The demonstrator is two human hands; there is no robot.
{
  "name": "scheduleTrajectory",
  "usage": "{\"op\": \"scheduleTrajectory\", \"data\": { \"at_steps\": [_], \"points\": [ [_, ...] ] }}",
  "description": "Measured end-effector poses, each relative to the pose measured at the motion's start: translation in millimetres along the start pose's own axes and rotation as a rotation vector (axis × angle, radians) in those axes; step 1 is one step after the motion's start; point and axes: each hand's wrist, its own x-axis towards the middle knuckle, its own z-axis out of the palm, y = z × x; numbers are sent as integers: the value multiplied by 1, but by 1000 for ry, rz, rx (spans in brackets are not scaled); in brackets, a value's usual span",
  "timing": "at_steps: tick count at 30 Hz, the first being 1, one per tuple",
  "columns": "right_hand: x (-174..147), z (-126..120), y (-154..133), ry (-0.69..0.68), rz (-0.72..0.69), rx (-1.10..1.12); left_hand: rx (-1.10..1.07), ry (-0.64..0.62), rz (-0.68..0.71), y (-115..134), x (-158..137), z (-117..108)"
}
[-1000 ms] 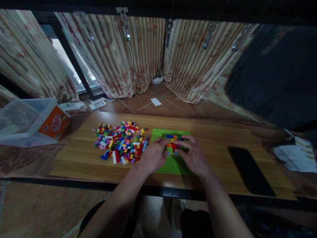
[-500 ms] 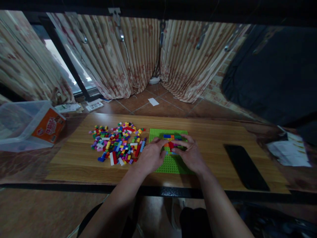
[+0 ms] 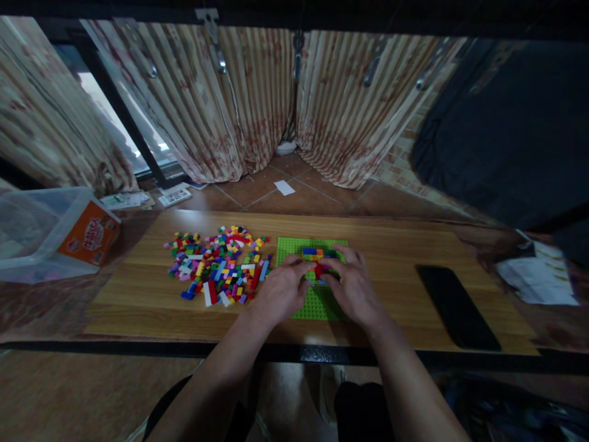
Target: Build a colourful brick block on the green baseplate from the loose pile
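A green studded baseplate lies on the wooden board, with blue, orange and green toy bricks in a row near its far side. Above the plate's middle, my left hand has its fingers curled, the fingertips against the small bricks; what they grip is hidden. From the other side my right hand pinches a red toy brick between thumb and forefinger. The two hands' fingertips nearly meet there and cover part of the build. Left of the plate spreads a pile of loose coloured bricks.
A dark phone-like slab rests on the right of the wooden board. A clear plastic bin with an orange label stands at far left. Papers lie at far right. Curtains hang behind.
My fingers have shifted slightly around the red brick, the right hand moving a little to the left. The whole view has tilted slightly; the loose bricks lie as before.
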Motion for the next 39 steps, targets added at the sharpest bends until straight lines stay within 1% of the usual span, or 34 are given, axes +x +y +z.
{"op": "scheduleTrajectory", "data": {
  "at_steps": [9,14,18,24,28,31,35,39],
  "points": [
    [0,4,4,-23,65,106,155,-9,62,0,-2,-1],
    [2,4,3,-33,38,142,322,-68,69,10,-5,-2],
    [3,3,1,-57,1,128,457,-87,47,16,-7,1],
    [3,4,3,-73,-38,119,479,-67,60,16,-8,6],
    [3,3,5,-78,-30,137,501,-51,52,17,-9,7],
    [4,2,5,-74,-32,127,526,-40,26,23,-8,11],
    [5,2,3,-81,-76,78,558,-53,-37,35,-4,18],
    [5,2,1,-84,-102,17,553,-43,-50,40,-2,22]
  ]
}}
